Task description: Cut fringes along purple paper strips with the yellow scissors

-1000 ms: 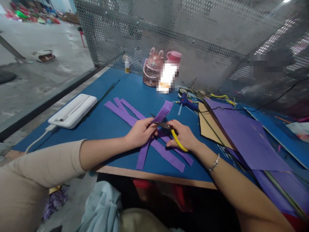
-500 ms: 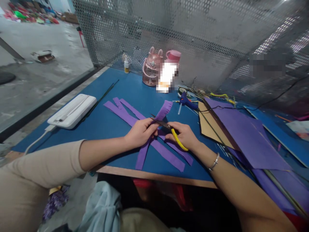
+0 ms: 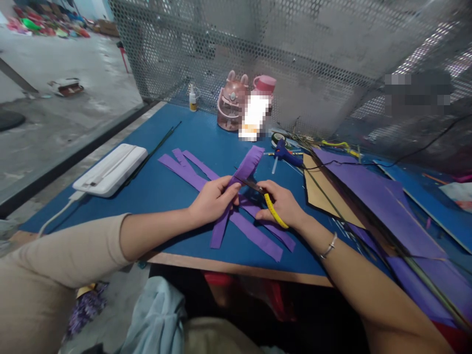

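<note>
My left hand (image 3: 212, 200) pinches a long purple paper strip (image 3: 246, 169) near its middle; the strip's far end is cut into a fringe and lifts off the blue table (image 3: 162, 189). My right hand (image 3: 282, 204) grips scissors (image 3: 268, 204) with yellow handles, the dark blades pointing left into the strip's edge just beyond my left fingers. Several more flat purple strips (image 3: 184, 167) lie under and around both hands.
A white flat device (image 3: 110, 168) with a cable lies at the left. Two pink bottles (image 3: 234, 101) and a small glue bottle (image 3: 192, 97) stand by the mesh wall. A blue glue gun (image 3: 285, 152), brown card (image 3: 320, 194) and large purple sheets (image 3: 372, 206) lie at the right.
The fringed strip has slid forward through my left fingers, its fringed end now further away and higher. The scissors stay at its edge, shifted slightly.
</note>
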Available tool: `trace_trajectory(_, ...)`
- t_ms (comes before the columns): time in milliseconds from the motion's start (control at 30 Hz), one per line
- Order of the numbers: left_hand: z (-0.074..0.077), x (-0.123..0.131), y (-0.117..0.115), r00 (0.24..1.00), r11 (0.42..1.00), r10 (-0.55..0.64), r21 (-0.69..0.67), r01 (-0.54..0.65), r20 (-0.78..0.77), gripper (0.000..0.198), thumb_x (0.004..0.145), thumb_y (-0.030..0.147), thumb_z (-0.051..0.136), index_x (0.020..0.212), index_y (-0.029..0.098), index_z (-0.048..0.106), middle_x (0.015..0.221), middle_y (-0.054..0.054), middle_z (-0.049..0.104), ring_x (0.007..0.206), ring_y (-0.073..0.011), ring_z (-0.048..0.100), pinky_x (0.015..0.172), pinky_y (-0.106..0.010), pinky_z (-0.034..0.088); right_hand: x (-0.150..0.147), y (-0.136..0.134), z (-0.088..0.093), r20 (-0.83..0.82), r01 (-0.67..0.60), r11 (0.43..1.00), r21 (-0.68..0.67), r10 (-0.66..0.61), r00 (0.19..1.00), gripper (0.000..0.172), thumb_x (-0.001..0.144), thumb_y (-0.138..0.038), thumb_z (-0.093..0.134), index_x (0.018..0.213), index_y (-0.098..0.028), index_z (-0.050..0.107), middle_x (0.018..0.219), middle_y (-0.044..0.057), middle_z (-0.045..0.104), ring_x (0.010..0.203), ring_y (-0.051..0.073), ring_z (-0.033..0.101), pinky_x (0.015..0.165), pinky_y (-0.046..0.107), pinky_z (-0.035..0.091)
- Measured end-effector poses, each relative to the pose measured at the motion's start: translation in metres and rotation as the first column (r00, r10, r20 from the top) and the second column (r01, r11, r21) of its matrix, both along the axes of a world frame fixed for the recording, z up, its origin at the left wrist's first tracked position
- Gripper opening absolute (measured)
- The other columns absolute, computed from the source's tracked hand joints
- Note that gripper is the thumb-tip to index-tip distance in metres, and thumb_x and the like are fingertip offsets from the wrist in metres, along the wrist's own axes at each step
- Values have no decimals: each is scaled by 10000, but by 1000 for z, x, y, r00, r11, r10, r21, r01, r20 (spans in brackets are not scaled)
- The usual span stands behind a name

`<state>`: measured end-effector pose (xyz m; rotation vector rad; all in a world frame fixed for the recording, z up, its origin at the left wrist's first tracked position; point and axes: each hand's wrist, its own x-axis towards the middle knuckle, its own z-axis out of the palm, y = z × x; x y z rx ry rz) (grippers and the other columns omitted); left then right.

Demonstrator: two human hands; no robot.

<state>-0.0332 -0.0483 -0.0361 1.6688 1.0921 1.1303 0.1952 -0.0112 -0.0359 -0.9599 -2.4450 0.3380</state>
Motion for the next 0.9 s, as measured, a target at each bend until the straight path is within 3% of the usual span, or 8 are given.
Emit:
trace_trajectory(300,3,-1,0,996,996,-22,89,29,-83,352,940,344,447,672,158,578,580,29,605,527,-67,547,558,-183,415,0,0,-1,-14,-27,1000,-2,27,1000,736,680,-793,557,1097,-186,556,916,69,601,754,197,562,673,300,438)
trace_trajectory(467,3,-1,1,996,996,-30,84,37,-80,343,938,336,448,677,156,581,586,29,611,523,-68,551,549,-180,416,-1,-1,0,-17,-28,1000,-1,28,999,728,691,-782,560,1092,-174,571,929,82,626,764,204,581,675,305,450)
trace_trajectory(767,3,1,-1,999,999,-45,6,45,-22,285,928,360,446,797,157,598,607,31,611,517,-75,560,544,-183,438,-2,-1,-1,-65,16,1000,0,-16,998,501,788,-612,628,1041,-181,655,907,87,712,772,210,662,713,310,511)
trace_trajectory(900,2,0,0,999,999,-35,-2,35,-27,325,928,386,446,737,155,572,607,24,613,521,-77,564,549,-184,438,-3,-2,0,-65,41,999,-10,-42,997,455,801,-581,636,1029,-188,656,865,67,711,729,191,655,686,291,505)
